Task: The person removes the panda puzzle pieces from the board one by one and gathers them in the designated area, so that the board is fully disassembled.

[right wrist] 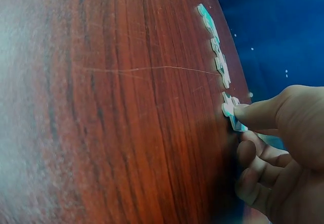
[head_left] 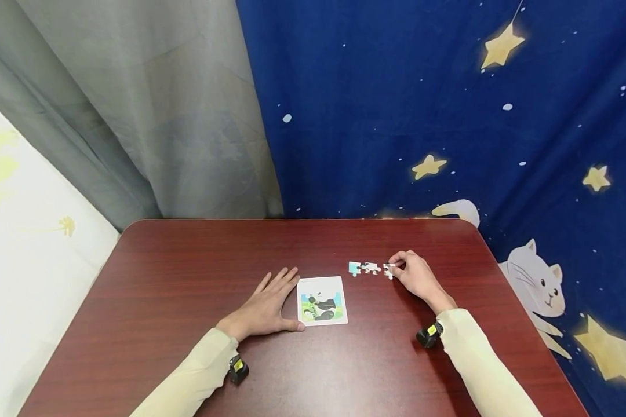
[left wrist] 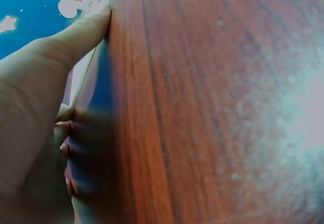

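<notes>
My left hand point(head_left: 266, 307) lies on the table with its fingers spread. Its thumb and fingertips touch the left side of a square white puzzle board point(head_left: 320, 283) with a panda picture in its lower part. At the right, my right hand point(head_left: 416, 277) pinches a small jigsaw piece point(right wrist: 229, 107) between thumb and fingers, low at the table top. To the left of that piece, a light blue jigsaw piece point(head_left: 354, 268) and a white and black jigsaw piece point(head_left: 371, 267) lie side by side, a small gap away from the held one.
The dark red wooden table point(head_left: 198, 249) has rounded far corners. Behind it hang a grey curtain point(head_left: 198, 116) and a blue curtain point(head_left: 370, 104) with stars and a cat. A white surface point(head_left: 26, 243) stands at the left.
</notes>
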Motion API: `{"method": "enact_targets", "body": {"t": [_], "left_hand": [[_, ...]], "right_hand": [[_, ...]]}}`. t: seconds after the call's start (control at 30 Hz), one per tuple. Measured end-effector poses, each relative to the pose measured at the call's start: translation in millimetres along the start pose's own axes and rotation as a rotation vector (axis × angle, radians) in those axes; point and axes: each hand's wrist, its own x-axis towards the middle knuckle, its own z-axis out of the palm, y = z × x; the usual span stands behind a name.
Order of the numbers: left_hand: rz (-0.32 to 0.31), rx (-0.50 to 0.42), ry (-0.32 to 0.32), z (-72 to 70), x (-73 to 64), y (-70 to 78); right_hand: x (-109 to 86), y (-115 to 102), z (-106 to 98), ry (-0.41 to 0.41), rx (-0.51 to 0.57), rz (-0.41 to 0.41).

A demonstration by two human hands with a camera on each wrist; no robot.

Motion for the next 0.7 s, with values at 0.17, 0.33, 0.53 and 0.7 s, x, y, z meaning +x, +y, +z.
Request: {"method": "enact_targets", "body": {"t": [0.17, 0.33, 0.53, 0.7], "left_hand": [[0.001, -0.001, 0.001, 0.0, -0.8, 0.2], [0.001, 0.005, -0.002, 0.2, -0.5, 0.5], [0.002, 0.003, -0.002, 0.7, 0.4, 0.1], [-0.001, -0.001, -0.002, 0.6, 0.7, -0.2]], "right_hand": [[0.6, -3.5, -1.5, 0.042, 0.016, -0.011], [-0.8, -17.9, -2.7, 0.063, 0.026, -0.058], [-8.5, -47.9, 6.7, 0.038, 0.053, -0.138], [-15.0, -76.5, 21.2, 0.004, 0.072, -0.213]]}}
